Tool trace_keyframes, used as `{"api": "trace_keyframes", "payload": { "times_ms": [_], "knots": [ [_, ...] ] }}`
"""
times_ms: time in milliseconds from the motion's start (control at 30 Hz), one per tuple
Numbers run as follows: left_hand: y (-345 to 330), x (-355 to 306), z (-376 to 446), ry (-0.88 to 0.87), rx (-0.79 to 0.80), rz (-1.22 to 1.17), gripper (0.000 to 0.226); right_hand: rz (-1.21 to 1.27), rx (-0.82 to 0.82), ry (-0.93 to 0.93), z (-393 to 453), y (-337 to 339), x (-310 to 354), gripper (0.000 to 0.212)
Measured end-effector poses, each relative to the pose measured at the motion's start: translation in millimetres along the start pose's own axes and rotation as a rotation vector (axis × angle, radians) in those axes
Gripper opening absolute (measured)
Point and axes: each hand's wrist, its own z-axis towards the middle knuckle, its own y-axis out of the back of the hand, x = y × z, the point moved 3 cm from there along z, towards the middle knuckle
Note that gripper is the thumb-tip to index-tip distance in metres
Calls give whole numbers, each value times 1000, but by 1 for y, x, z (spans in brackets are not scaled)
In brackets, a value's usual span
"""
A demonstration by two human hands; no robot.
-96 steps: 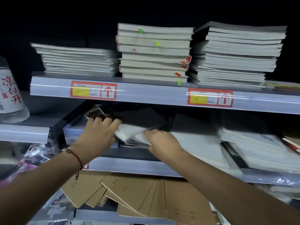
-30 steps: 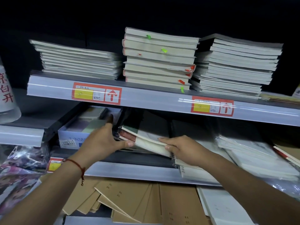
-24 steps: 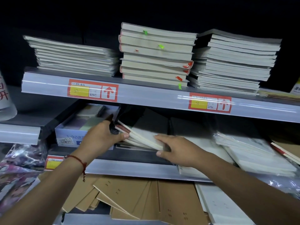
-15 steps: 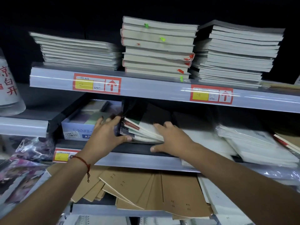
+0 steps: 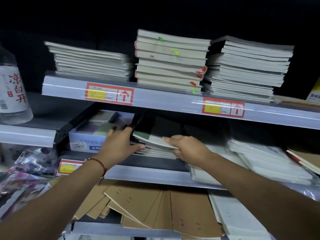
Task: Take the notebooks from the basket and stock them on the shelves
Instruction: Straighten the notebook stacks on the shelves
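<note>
Two hands on one small stack of notebooks [image 5: 156,146] on the middle shelf [image 5: 152,175], just below centre of view. Dark covers, near black with a green patch at the top book's near-left corner; pale page edges fanned toward the camera; top book tilted up at its far side, not square with those beneath. Left hand [image 5: 119,144] at 9 o'clock of the stack, fingers straight and spread, laid flat against its left edge, thumb low along the bottom books; red cord bracelet [image 5: 101,164] on that wrist. Right hand [image 5: 187,147] at 3 o'clock of the stack, fingers extended across the top cover, thumb tucked under the near edge so that the upper books sit pinched between; curl of the fingers only partly visible. Hands close together, stack between them, not touching each other.

At 9 o'clock of the left hand, touching it or nearly so, a light blue box [image 5: 86,137] of small spiral pads. At 3 o'clock of the stack, plastic-wrapped pale notebooks [image 5: 270,158] sloping over the shelf lip. On the upper shelf [image 5: 164,101], at 12 o'clock, three tall stacks of white-edged books [image 5: 171,58], the middle one with green and red tabs; red-and-yellow price labels [image 5: 109,94] on the rail. At 6 o'clock, on the lowest shelf, kraft-brown notebooks [image 5: 147,207] fanned loosely. Far at 9 o'clock, a clear bottle [image 5: 12,87] with red characters.
</note>
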Motion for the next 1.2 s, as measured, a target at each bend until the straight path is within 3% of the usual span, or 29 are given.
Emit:
{"api": "trace_keyframes", "payload": {
  "times_ms": [133,267,367,433,500,633,733,833,933,1200],
  "knots": [
    [-6,-15,-13,-14,-84,-78,75,238,-95,-10,1,-4,-8,54],
    [-20,-14,-5,-51,-233,80,64,478,-83,-150,4,-12,-12,57],
    [-27,-14,-5,-71,-299,138,57,988,-121,-387,5,-6,-19,66],
    [-28,-15,-5,-83,-346,143,55,1429,-213,-555,11,-3,-28,50],
    [-29,-14,-4,-60,-325,122,53,1632,-244,-691,18,-2,-33,37],
    [-28,-14,0,-25,-282,76,49,1402,-213,-764,26,-3,-27,66],
    [-25,-13,0,-5,-278,35,42,1122,-135,-737,29,0,-10,73],
    [-24,-11,0,9,-274,34,38,916,-8,-722,28,1,1,65],
    [-22,-9,-2,6,-278,38,36,715,7,-672,10,4,2,58],
    [-21,-10,-4,21,-282,13,34,468,29,-632,-11,-1,8,35]
  ]
}}
